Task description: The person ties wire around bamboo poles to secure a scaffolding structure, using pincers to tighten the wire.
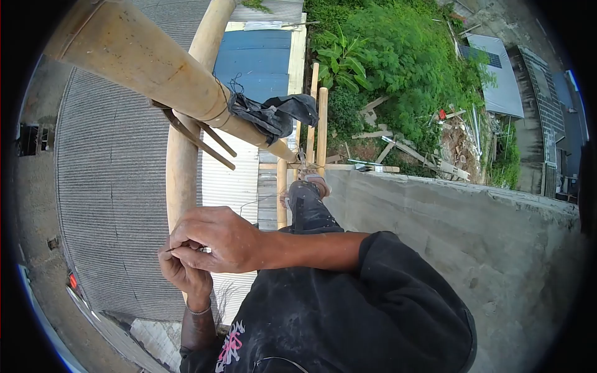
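Note:
In front of my chest both hands meet, fingertips pinched together. My right hand point(217, 239) comes in from the right, closed. Below and beside it my left hand point(186, 273), with a bracelet at the wrist, is closed too. A thin dark bit shows at the fingertips, too small to name. Just behind the hands stands a thick bamboo pole point(181, 168). Another thick bamboo pole point(143, 53) crosses it at a slant, with thin wire round it. A black cloth point(273, 115) hangs on the slanting pole. Dark curved rods point(199, 140) stick out where the poles cross.
Thinner bamboo poles point(322, 127) stand near my foot point(317, 184), which rests high on the scaffold. Far below lie a grey corrugated roof point(112, 199) and a blue roof panel point(252, 59). On the right runs a grey concrete wall point(435, 217), with plants point(398, 56) beyond.

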The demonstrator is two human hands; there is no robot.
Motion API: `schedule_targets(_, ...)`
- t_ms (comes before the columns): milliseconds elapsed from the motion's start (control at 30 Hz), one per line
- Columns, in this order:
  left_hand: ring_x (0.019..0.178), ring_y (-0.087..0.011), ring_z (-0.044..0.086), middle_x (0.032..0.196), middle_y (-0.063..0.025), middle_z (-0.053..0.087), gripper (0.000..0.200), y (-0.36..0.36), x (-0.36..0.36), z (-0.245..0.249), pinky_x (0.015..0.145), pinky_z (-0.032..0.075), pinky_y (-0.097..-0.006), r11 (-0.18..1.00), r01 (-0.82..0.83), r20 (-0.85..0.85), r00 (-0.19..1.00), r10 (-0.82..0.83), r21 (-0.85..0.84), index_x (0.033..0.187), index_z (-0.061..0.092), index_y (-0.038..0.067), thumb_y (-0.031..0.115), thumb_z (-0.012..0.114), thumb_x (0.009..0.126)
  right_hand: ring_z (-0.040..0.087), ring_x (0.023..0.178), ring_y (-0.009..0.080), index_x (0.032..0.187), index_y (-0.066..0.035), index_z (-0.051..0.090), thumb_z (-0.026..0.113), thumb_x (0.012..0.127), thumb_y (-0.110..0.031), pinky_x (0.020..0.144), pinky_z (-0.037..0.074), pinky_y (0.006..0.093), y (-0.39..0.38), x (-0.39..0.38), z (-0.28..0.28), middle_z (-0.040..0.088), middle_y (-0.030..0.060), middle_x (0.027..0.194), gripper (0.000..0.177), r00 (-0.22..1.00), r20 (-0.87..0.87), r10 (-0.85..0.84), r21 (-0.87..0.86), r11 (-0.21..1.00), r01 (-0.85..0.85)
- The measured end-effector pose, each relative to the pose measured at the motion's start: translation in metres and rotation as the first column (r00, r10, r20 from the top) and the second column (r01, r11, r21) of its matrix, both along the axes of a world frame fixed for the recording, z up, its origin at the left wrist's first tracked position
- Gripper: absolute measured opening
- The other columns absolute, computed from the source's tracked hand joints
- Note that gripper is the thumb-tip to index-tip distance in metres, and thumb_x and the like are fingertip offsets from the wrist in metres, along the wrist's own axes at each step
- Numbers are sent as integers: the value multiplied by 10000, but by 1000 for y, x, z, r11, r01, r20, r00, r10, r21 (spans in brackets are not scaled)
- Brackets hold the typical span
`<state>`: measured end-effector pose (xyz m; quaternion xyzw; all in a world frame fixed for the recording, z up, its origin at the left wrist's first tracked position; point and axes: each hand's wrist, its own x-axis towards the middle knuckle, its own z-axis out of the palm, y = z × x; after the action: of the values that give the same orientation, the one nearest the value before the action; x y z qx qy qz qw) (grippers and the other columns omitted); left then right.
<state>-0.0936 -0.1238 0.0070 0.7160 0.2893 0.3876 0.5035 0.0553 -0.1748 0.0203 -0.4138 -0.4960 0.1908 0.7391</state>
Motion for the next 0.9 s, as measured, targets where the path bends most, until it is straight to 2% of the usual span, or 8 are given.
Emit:
schedule_targets(100, 780, -106, 540, 897, -84, 579, 280, 7, 0, -9, 678, 455, -245, 997, 58, 60, 996, -61, 52, 911, 447, 31, 291, 537, 963, 580, 635, 139, 931, -13, 605, 693, 821, -98, 550, 460, 255, -4, 5, 3, 602, 69, 813, 164, 990, -75, 121, -112, 985, -129)
schedule_targets(133, 768, -104, 539, 880, -84, 588, 254, 3, 7, 1, 669, 450, -242, 994, 107, 99, 990, -103, -33, 921, 472, 21, 261, 548, 960, 573, 638, 124, 912, -9, 613, 694, 825, -96, 549, 457, 251, -5, 8, 5, 607, 68, 812, 147, 988, -91, 127, -174, 974, -141)
schedule_targets(167, 743, -94, 535, 855, -81, 592, 222, 5, -1, -5, 651, 443, -239, 996, 28, -30, 999, -25, 87, 932, 510, 8, 217, 585, 941, 566, 640, 108, 893, -4, 620, 695, 829, -94, 548, 455, 247, -6, 9, 8, 611, 67, 810, 133, 981, -109, 157, -221, 959, -178)
schedule_targets(200, 704, -83, 532, 837, -83, 597, 203, 1, 6, 1, 630, 438, -226, 1000, 23, 57, 998, -24, 9, 942, 538, -2, 183, 619, 919, 561, 645, 102, 894, 5, 619, 694, 830, -83, 561, 457, 244, -6, 9, 11, 615, 63, 807, 132, 968, -171, 184, -242, 945, -222)
schedule_targets(233, 683, -92, 561, 837, -90, 607, 180, 5, 4, 9, 609, 449, -224, 993, 75, -36, 997, -72, 86, 966, 537, -15, 140, 614, 918, 568, 617, 105, 875, 0, 630, 691, 822, -75, 551, 459, 246, -3, 7, 10, 623, 67, 782, 110, 979, -152, 132, -233, 958, -166)
schedule_targets(367, 714, -145, 636, 854, -110, 624, 145, 7, 8, 21, 632, 540, -269, 968, 186, 130, 978, -165, -167, 1000, 525, -35, 95, 553, 943, 578, 655, 102, 884, 5, 633, 698, 824, -91, 588, 471, 242, 1, 2, 14, 643, 70, 811, 130, 976, -170, 138, -299, 936, -185)
schedule_targets(567, 732, -134, 636, 811, -110, 624, 134, 6, 8, 21, 642, 549, -273, 949, 182, 157, 977, -144, -257, 980, 516, -48, 85, 511, 962, 588, 715, 103, 935, 10, 616, 692, 844, -114, 642, 477, 250, 0, 8, 13, 634, 65, 835, 172, 962, -186, 198, -431, 864, -261)
schedule_targets(900, 763, -151, 645, 840, -108, 632, 149, 11, 8, 25, 666, 549, -271, 922, 191, 189, 973, -132, -336, 967, 525, -52, 96, 533, 954, 579, 762, 101, 979, 21, 609, 662, 877, -112, 672, 472, 240, 3, 6, 16, 608, 66, 880, 176, 940, -260, 220, -330, 895, -300)
